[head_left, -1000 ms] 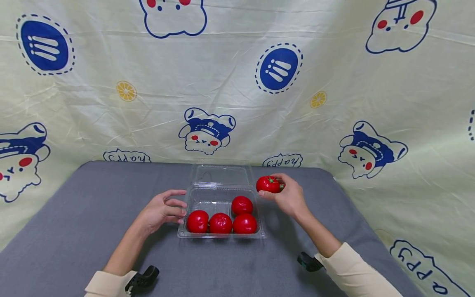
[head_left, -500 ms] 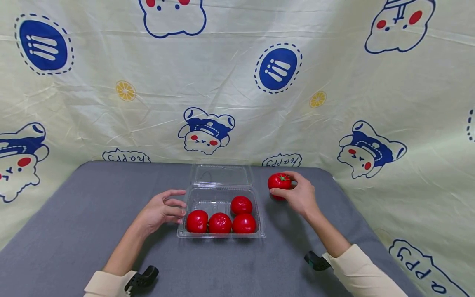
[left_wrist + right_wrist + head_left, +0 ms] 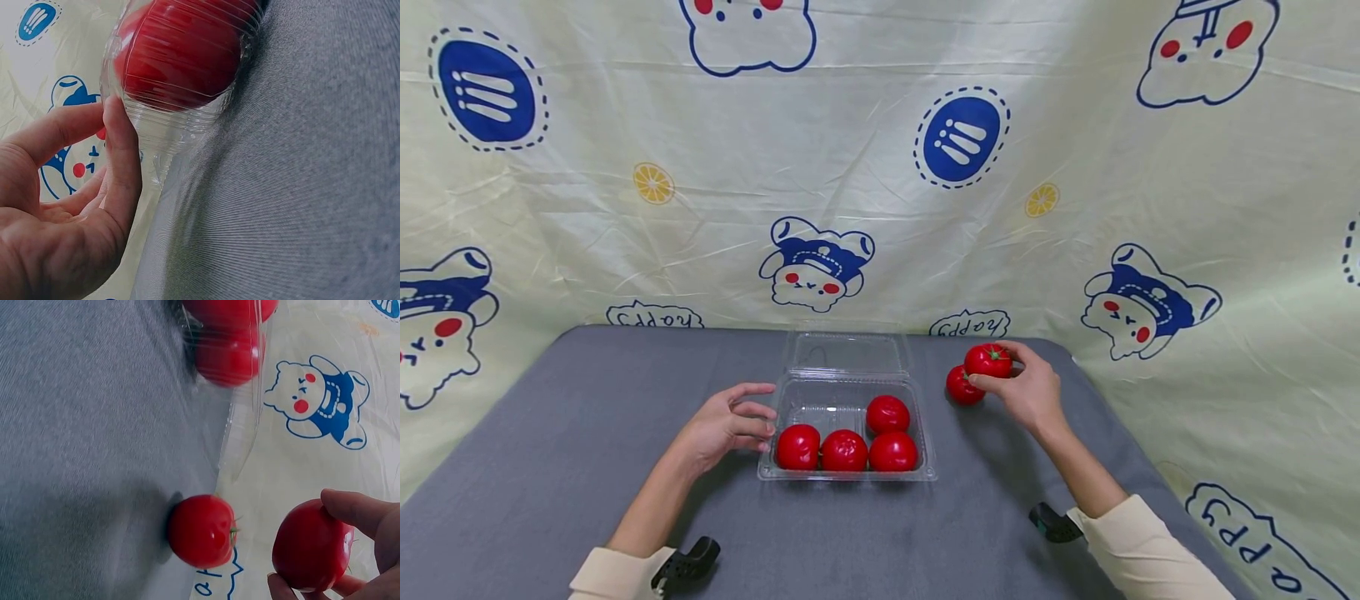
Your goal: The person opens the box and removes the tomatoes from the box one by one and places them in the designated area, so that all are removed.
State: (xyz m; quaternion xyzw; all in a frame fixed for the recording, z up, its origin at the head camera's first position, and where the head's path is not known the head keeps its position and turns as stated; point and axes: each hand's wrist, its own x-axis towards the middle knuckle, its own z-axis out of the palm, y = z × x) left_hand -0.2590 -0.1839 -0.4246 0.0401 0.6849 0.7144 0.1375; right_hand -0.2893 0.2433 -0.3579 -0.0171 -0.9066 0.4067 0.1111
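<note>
A clear plastic clamshell container stands with its lid raised behind it. Several red tomatoes fill its front row, and another tomato sits behind them at the right. At the container's left side, my left hand pinches the rim between thumb and finger, as the left wrist view shows. My right hand grips a red tomato with a green stem, raised above the table right of the container. Just below and left of it, another tomato rests on the cloth.
A grey cloth covers the table. Behind and around it hangs a pale curtain printed with blue cartoon bears. Black wrist cameras sit at both cuffs.
My right hand has moved right, away from the container, carrying its tomato. The tomato on the table, mostly hidden before, now shows. My left hand and the container have stayed put.
</note>
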